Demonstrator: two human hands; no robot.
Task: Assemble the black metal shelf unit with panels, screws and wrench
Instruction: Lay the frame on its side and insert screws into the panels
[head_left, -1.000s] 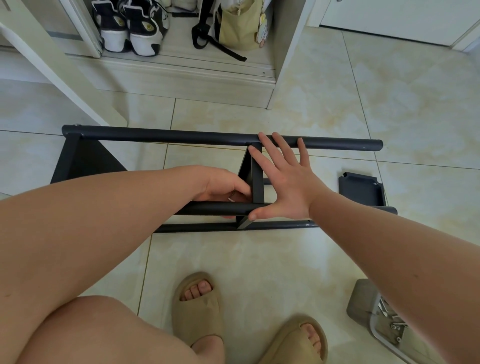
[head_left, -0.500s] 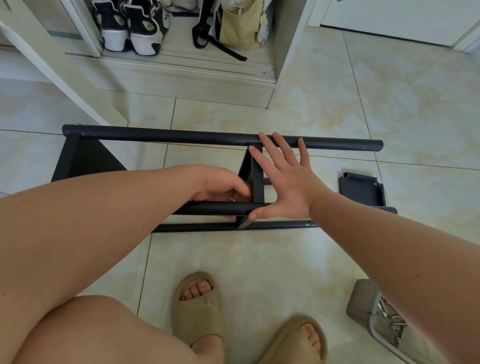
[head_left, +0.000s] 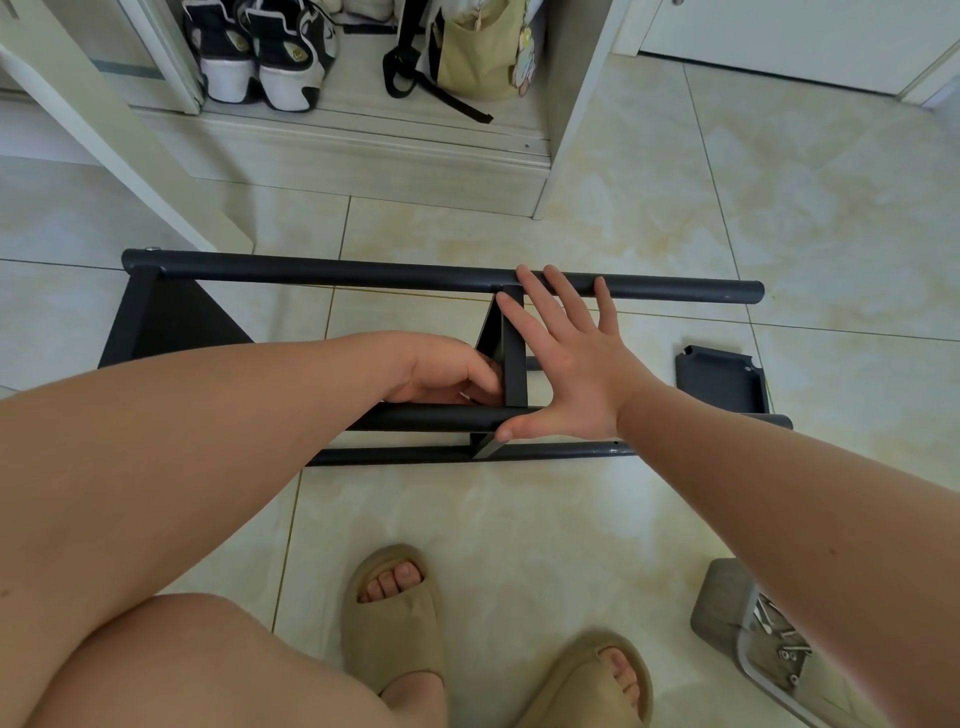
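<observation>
While the shelf unit (head_left: 415, 274) lies on its side on the floor tiles (head_left: 519, 519), the right hand (head_left: 571, 358) rests flat across its middle panel (head_left: 514, 364), grip spread, probably bracing it square between the two tubes (head_left: 426, 418). The left hand (head_left: 441, 371) curls in at the panel's near joint; whether its grip pinches anything cannot be told. Matte black, the frame has one end panel (head_left: 161, 322) fitted; a loose panel (head_left: 722, 382) lies apart

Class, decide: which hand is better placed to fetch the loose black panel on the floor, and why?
Probably the right hand: it is open and nearer the loose panel. The left hand is curled at the middle joint of the frame, farther away.
</observation>
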